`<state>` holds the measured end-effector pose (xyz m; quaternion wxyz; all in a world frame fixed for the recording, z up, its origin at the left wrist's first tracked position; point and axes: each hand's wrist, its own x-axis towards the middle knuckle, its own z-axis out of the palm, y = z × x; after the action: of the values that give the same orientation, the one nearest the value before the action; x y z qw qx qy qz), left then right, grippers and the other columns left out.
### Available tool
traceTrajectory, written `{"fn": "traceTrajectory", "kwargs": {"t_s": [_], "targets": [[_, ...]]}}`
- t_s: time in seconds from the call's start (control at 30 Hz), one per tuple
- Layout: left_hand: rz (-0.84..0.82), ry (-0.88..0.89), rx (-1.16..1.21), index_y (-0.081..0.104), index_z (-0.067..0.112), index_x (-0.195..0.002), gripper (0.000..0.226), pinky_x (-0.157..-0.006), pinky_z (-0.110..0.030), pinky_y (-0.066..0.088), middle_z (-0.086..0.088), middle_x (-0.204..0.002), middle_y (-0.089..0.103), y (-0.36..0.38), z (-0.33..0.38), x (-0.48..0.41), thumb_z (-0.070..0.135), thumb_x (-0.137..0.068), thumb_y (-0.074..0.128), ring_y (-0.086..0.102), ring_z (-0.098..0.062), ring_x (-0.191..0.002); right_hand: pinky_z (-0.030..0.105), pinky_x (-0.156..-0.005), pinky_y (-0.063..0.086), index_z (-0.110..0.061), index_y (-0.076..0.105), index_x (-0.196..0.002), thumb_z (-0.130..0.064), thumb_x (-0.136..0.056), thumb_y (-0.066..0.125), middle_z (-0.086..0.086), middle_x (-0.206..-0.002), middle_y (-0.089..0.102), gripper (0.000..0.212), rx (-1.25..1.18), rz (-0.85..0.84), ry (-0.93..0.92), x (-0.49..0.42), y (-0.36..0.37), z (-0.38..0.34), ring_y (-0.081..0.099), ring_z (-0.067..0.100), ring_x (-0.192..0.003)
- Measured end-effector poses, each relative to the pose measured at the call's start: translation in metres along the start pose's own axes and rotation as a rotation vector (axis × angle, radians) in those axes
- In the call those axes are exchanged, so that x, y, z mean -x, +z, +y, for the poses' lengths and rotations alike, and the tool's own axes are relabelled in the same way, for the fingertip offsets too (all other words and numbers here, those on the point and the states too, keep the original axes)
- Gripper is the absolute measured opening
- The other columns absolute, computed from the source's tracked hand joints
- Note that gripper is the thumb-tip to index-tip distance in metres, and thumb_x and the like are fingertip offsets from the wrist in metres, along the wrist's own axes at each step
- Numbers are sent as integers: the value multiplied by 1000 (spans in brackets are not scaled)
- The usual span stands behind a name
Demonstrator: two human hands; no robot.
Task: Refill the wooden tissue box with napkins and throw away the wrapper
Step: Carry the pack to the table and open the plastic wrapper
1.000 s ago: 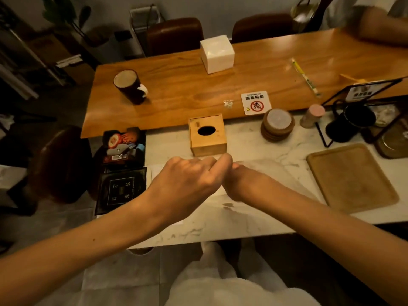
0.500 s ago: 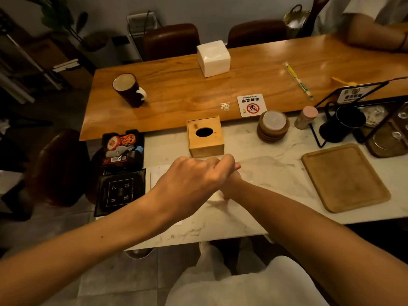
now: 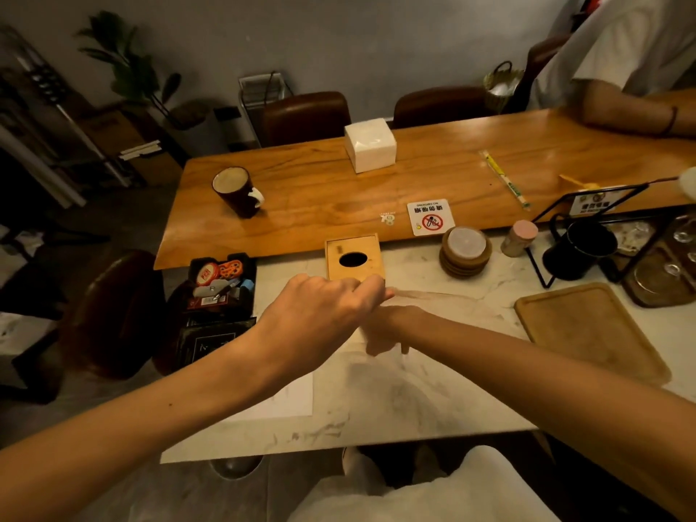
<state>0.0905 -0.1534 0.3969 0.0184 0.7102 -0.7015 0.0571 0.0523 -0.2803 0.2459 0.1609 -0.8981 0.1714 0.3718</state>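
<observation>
Two hands have come closer to the box

Your left hand (image 3: 320, 314) now covers the near edge of the box (image 3: 354, 258) at 12 o'clock, where a moment ago a gap was between them. I judge the refill is only beginning. The left fingers are curled and cross over your right hand (image 3: 388, 329), which is mostly hidden. Whether either hand holds something, I cannot tell. The napkins (image 3: 370, 145) stand farther at 12 o'clock, well apart, not yet taken.
</observation>
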Motion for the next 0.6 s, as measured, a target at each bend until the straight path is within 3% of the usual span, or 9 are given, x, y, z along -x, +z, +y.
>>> {"fn": "traceTrajectory", "kwargs": {"t_s": [0.1, 0.2, 0.27, 0.33, 0.47, 0.53, 0.6], "targets": [[34, -32, -43, 62, 12, -82, 19, -36, -21, 8, 7, -52, 36, 0, -8, -6, 27, -94, 61, 27, -12, -36, 22, -41, 31, -3, 52, -129, -24, -95, 56, 11, -96, 50, 40, 43, 27, -7, 27, -18, -9, 42, 15, -54], [14, -58, -56, 61, 14, -94, 35, -37, -27, 27, 5, -58, 53, 9, -23, -14, 39, -100, 36, 47, -16, -41, 21, -45, 47, -9, 48, -135, -27, -92, 60, 7, -100, 50, 49, 9, -27, -70, 65, -48, -10, 50, 14, -58], [31, -24, -8, 62, 16, -98, 29, -39, -27, 37, 4, -62, 59, 13, -42, -18, 39, -99, 44, 53, -14, -45, 21, -47, 54, -17, 44, -138, -30, -91, 61, 1, -102, 49, 51, -152, -40, -138, 95, -72, -3, 59, 14, -63], [20, -44, 59, 64, 18, -100, 25, -43, -19, 37, 6, -65, 60, 15, -65, -21, 38, -98, 50, 54, -10, -49, 19, -50, 56, -26, 43, -136, -31, -92, 58, -4, -103, 52, 47, -378, -62, -225, 123, -90, 14, 64, 14, -72], [-39, -115, 164, 64, 24, -106, 39, -50, -7, 29, 13, -79, 61, 19, -111, -23, 47, -93, 36, 52, -1, -63, 19, -53, 53, -51, 54, -118, -34, -94, 52, -12, -92, 69, 29, -946, -48, -487, 161, -104, 61, 68, 8, -72], [-78, -142, 207, 66, 24, -105, 27, -55, -6, 33, 16, -85, 63, 17, -134, -19, 41, -96, 47, 62, -4, -73, 22, -49, 50, -35, 63, -118, -32, -100, 45, -4, -82, 70, 26, -1234, 50, -539, 164, -99, 80, 64, 11, -66], [-100, -178, 161, 68, 25, -106, 22, -61, -9, 39, 12, -93, 70, 5, -158, -12, 38, -96, 54, 63, -4, -79, 25, -48, 46, -24, 74, -102, -29, -96, 42, 2, -73, 67, 33, -1485, 165, -556, 158, -89, 97, 62, 13, -61]]}}
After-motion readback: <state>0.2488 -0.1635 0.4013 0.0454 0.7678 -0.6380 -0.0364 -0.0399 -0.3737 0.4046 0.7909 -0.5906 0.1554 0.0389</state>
